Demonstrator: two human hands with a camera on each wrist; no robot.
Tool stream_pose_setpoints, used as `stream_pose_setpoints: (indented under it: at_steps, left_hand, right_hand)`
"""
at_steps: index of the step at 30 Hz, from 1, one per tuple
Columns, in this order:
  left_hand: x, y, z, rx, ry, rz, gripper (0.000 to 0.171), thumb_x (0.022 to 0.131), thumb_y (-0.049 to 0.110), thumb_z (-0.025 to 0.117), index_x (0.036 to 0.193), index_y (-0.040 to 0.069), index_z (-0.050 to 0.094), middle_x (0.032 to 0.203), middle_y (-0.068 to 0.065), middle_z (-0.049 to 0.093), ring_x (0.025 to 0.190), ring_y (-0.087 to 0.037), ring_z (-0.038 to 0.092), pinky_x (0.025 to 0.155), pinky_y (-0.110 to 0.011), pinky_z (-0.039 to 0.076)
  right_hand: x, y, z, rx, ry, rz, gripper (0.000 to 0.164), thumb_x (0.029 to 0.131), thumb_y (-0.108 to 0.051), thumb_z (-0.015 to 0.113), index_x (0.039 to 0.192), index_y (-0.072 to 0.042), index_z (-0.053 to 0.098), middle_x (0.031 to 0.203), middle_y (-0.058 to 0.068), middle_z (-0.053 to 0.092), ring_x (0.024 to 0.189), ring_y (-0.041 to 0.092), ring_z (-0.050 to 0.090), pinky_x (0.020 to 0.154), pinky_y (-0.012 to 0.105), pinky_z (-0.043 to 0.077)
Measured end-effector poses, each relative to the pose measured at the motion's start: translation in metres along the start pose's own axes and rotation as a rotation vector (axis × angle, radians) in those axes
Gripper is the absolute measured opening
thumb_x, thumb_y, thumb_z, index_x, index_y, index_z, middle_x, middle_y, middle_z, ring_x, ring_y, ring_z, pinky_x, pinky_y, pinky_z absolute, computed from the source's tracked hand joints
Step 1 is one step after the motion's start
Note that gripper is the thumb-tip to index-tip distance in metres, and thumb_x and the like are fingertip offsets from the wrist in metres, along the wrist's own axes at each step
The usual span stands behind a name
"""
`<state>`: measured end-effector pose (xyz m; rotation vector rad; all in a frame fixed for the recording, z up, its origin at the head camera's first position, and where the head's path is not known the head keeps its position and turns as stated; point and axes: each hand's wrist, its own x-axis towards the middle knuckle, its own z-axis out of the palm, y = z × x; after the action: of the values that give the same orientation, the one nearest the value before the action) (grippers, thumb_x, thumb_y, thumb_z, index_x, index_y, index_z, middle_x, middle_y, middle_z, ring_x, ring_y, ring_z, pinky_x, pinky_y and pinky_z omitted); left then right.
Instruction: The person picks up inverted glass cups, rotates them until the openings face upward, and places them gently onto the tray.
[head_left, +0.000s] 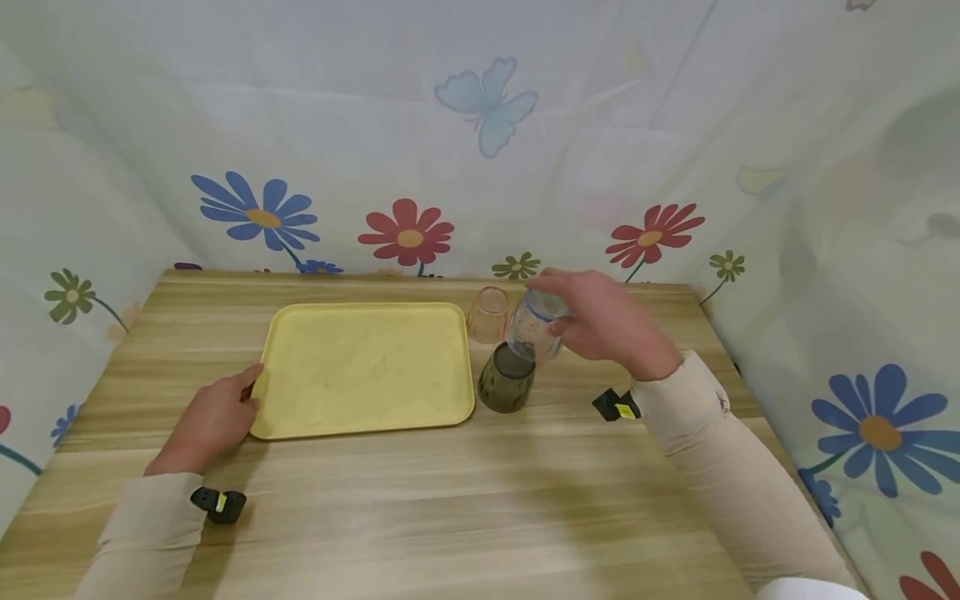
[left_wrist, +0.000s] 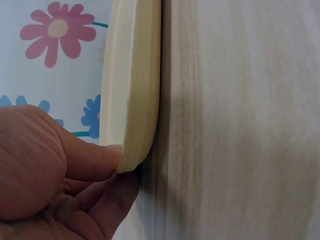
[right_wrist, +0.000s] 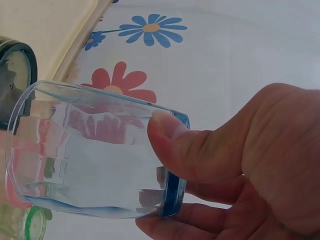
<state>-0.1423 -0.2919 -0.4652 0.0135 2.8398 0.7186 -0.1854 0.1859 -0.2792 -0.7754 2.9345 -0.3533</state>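
My left hand point(head_left: 213, 421) pinches the near left edge of a yellow tray point(head_left: 363, 367); in the left wrist view the thumb lies on the rim of the tray point(left_wrist: 131, 100). My right hand point(head_left: 603, 321) grips a clear drinking glass point(head_left: 531, 329) by its bluish base. The right wrist view shows this clear glass point(right_wrist: 105, 155) with its base toward the hand and its mouth facing away. Just below it, a dark grey-green glass point(head_left: 506, 387) stands beside the tray's right edge. Behind that is a pale orange glass point(head_left: 490, 317).
A green-tinted glass point(right_wrist: 31, 224) shows at the lower left of the right wrist view. All this is on a wood-grain table point(head_left: 420, 517), with flower-printed cloth point(head_left: 322, 133) hanging behind and at the sides.
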Motion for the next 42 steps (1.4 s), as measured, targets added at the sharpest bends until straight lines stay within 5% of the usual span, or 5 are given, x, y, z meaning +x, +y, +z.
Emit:
stream_pose_setpoints:
  at_steps: [5, 17, 29, 42]
  left_hand:
    - [-0.005, -0.003, 0.0, 0.009, 0.002, 0.002, 0.059, 0.1, 0.003, 0.053, 0.154, -0.013, 0.036, 0.142, -0.044, 0.049, 0.125, -0.058, 0.056, 0.094, -0.064, 0.052]
    - [-0.005, -0.002, -0.002, -0.004, 0.023, -0.001, 0.059, 0.1, 0.004, 0.054, 0.154, -0.013, 0.037, 0.142, -0.043, 0.051, 0.124, -0.057, 0.057, 0.093, -0.064, 0.052]
    - [-0.003, -0.002, -0.002, -0.014, 0.041, 0.02, 0.058, 0.099, 0.003, 0.055, 0.152, -0.013, 0.039, 0.139, -0.042, 0.054, 0.125, -0.058, 0.057, 0.096, -0.066, 0.052]
    - [-0.003, 0.001, -0.002, -0.017, 0.049, 0.024, 0.058, 0.099, 0.002, 0.055, 0.152, -0.012, 0.039, 0.139, -0.042, 0.054, 0.126, -0.059, 0.056, 0.097, -0.066, 0.051]
  right_hand:
    - [0.009, -0.01, 0.004, 0.032, -0.004, -0.035, 0.059, 0.091, 0.003, 0.071, 0.147, -0.011, 0.06, 0.156, 0.017, 0.055, 0.141, 0.037, 0.057, 0.105, 0.051, 0.056]
    - [0.034, -0.035, 0.004, -0.009, -0.014, -0.125, 0.058, 0.092, 0.004, 0.068, 0.147, -0.01, 0.06, 0.155, 0.016, 0.056, 0.141, 0.036, 0.057, 0.112, 0.052, 0.052]
    - [0.058, -0.06, 0.013, 0.003, -0.019, -0.191, 0.057, 0.092, 0.004, 0.066, 0.147, -0.012, 0.06, 0.147, 0.008, 0.063, 0.124, 0.03, 0.068, 0.097, 0.041, 0.06]
    - [0.083, -0.083, 0.024, -0.03, -0.011, -0.233, 0.056, 0.092, 0.0, 0.07, 0.145, -0.015, 0.063, 0.152, 0.006, 0.061, 0.141, 0.028, 0.058, 0.116, 0.044, 0.049]
